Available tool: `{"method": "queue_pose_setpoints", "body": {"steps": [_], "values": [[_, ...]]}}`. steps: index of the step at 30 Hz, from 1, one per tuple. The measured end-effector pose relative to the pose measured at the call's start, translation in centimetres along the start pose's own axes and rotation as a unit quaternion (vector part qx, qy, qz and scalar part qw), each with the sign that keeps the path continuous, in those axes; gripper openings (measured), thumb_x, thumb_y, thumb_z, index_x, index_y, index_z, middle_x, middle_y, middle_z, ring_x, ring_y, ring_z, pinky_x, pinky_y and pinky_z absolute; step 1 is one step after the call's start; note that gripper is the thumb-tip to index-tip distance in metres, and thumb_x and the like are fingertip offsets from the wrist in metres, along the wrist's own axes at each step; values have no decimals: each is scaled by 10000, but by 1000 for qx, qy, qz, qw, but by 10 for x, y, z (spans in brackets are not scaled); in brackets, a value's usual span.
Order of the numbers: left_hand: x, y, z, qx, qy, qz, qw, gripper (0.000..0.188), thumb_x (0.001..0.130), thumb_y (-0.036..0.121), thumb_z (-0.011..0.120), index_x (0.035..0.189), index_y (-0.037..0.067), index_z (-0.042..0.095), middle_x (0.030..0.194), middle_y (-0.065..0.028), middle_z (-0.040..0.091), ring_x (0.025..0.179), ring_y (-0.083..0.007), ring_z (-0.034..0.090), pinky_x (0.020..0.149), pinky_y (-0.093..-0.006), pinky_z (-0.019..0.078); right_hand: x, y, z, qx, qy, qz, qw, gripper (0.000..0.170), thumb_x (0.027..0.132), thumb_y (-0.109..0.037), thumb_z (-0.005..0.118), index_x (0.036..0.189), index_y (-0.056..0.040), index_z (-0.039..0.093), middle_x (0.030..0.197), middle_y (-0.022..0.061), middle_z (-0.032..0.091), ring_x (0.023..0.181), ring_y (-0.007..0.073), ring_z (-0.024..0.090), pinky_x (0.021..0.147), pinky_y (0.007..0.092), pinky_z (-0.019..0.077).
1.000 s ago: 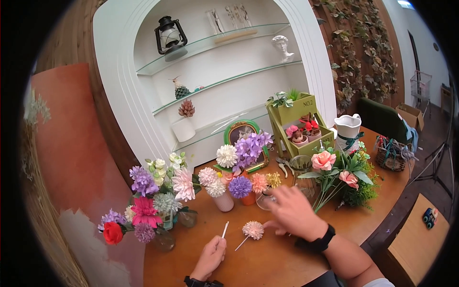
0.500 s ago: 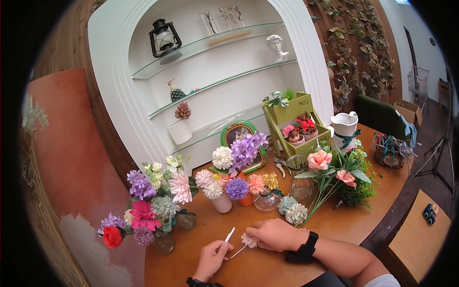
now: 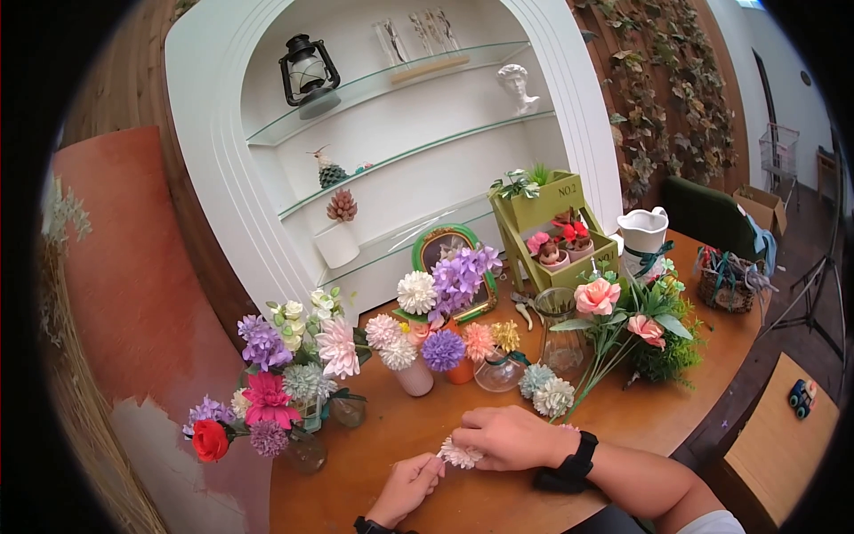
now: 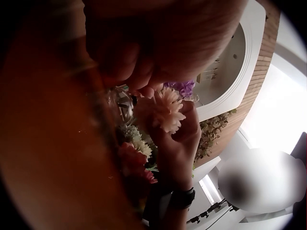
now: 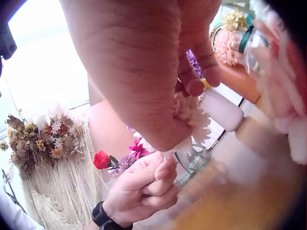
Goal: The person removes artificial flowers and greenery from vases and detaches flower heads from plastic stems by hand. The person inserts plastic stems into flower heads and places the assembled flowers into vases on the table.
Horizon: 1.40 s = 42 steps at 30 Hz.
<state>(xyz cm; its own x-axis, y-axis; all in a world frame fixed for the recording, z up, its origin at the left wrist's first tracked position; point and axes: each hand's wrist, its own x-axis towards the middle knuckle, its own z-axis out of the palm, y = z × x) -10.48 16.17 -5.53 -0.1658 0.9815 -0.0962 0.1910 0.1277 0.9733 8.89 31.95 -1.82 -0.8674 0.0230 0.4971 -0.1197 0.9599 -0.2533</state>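
Low over the front of the table, my right hand (image 3: 511, 438) holds a pale pink pompom flower (image 3: 461, 454) by its head, fingers curled over the petals. My left hand (image 3: 407, 489) pinches with thumb and forefinger right at the flower's base; its fingers mostly cover the white stick there. In the left wrist view, the ruffled flower (image 4: 169, 112) shows between the two hands. From the right wrist, the left hand (image 5: 148, 184) appears just below the petals (image 5: 199, 124), thumb pressed to the curled forefinger.
Flowers in glass vases (image 3: 307, 452) stand at the left. A pink vase (image 3: 414, 378), a round glass vase (image 3: 498, 374) and a picture frame (image 3: 476, 303) are behind the hands. Blue and white pompom flowers (image 3: 553, 396) and rose stems (image 3: 605, 356) lie right, near a green stand (image 3: 525, 231).
My right hand came back from near the round vase, leaving pompom flowers there, and took hold of the pink one on the table. Flower and left hand's stick have come together.
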Motion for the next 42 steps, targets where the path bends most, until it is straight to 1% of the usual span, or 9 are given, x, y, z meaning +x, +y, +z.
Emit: {"method": "queue_pose_setpoints", "body": {"steps": [9,13,17,19,25,28,34,38,42], "values": [[0,-3,-10,15,35,-1,999,304,1034,260,497,841,42,584,647,64,443,553,-15,358,489,-190,277,-3,12,-12,-32,-18,105,994,200,758,-139,668,909,-61,563,924,123,567,876,323,616,691,424,508],[1,-2,-11,-27,22,-20,999,280,1040,237,486,875,33,583,637,64,432,537,-20,353,482,-189,265,1,-9,-23,130,47,182,974,304,845,-235,657,1055,-69,515,914,160,585,791,348,619,702,438,511],[-1,1,-1,-91,-32,-4,995,268,1048,227,468,902,24,565,632,62,413,533,-24,340,482,-187,255,4,0,15,213,83,108,967,496,889,-314,668,1253,-49,459,977,240,634,645,345,654,651,410,518],[-4,5,6,-41,-16,27,999,263,1052,221,457,908,22,550,630,61,388,529,-25,315,481,-192,248,4,-3,10,233,-6,169,958,516,892,-318,667,1278,-44,460,940,254,646,736,381,663,692,438,518],[-4,4,1,-33,13,39,999,268,1046,218,473,873,26,545,633,69,366,539,-21,300,483,-201,245,5,2,4,189,31,68,979,257,858,-113,636,1095,-18,615,910,185,687,849,387,674,737,448,529],[-6,7,-11,-75,61,32,995,269,1041,214,481,870,22,557,638,75,374,551,-17,313,489,-197,248,4,-2,-21,328,105,233,909,250,830,-29,599,1066,-49,680,936,157,715,864,324,701,764,354,547],[5,-1,-25,144,174,105,968,253,1010,229,522,932,30,658,640,-10,494,535,-127,438,523,-273,372,-11,16,-23,-111,118,241,957,444,763,-75,670,1194,-96,564,965,149,650,921,326,646,747,439,535],[11,-9,-30,331,195,159,909,194,953,203,578,1018,59,691,768,-126,593,680,-316,564,678,-385,475,-21,30,-12,-162,83,246,952,432,747,-96,679,1169,-105,585,975,153,618,949,333,613,752,424,538],[12,-14,-33,439,139,153,874,187,919,162,627,1057,58,701,797,-104,575,790,-258,572,727,-360,457,-23,30,-11,-186,62,235,952,335,747,-107,674,1079,-91,638,964,148,623,936,316,617,750,413,540]]}}
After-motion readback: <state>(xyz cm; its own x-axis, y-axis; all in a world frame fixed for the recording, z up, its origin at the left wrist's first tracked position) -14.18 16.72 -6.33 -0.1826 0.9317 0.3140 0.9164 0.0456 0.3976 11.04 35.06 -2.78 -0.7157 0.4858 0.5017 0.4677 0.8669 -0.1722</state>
